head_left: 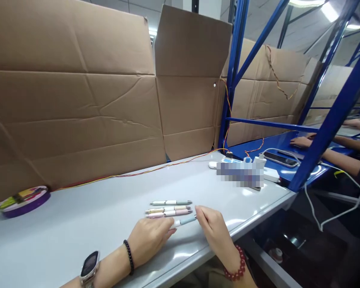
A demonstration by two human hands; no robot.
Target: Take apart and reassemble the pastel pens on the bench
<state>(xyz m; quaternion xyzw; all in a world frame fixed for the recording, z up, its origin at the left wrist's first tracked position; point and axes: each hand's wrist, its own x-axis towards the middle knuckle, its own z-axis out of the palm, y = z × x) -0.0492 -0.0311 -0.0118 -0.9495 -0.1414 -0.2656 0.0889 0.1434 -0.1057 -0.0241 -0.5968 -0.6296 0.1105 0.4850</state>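
Several pens lie side by side on the grey table (pixel 78 224): a green-tipped white pen (pixel 171 202), a beige pen (pixel 168 209) and a pink pen (pixel 168 214). A light blue pen (pixel 184 221) sits nearest me. My left hand (pixel 148 240), with a smartwatch and a dark bead bracelet on its wrist, has its fingers closed on the pen's left end. My right hand (pixel 214 230), wearing a red bead bracelet, pinches the pen's right end.
Cardboard sheets (pixel 78 112) stand along the table's back. A purple round tin (pixel 24 200) sits at far left. A white charger block (pixel 243 170) and cables lie at right. Blue rack posts (pixel 330 120) rise at right, where another person's arms (pixel 333 148) rest beside a phone (pixel 280 159).
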